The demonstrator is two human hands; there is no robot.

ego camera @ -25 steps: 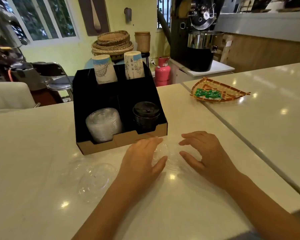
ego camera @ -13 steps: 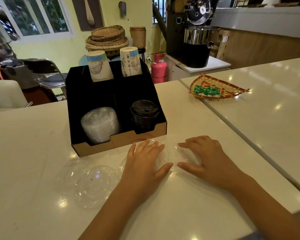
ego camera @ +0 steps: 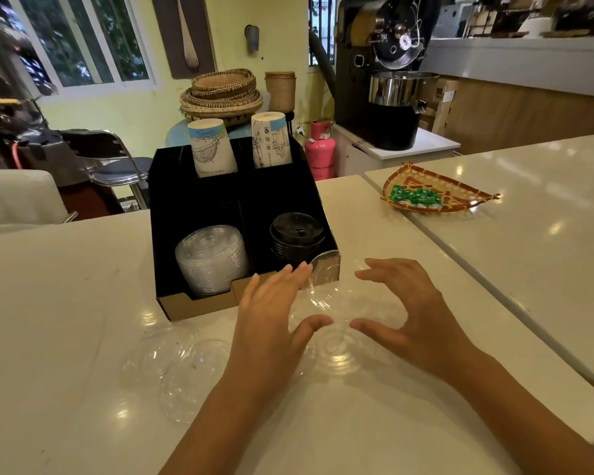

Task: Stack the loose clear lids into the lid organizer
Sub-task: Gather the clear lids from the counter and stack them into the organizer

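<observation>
Counter (ego camera: 374, 423) left bare nr front edge; lid organizer (ego camera: 199, 306) blocks ahead, loose clear lids (ego camera: 182, 365) scattered to left.

No legible text; paper cups (ego camera: 213, 150) print too blurry.

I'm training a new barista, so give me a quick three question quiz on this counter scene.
1. True or false: the black lids sit in the organizer's front right slot.
2. Which slot holds the clear stack? A front left, B back right.
3. What lies between the left hand and right hand?

Key: 1 true. 2 A. 3 loose clear lids.
</observation>
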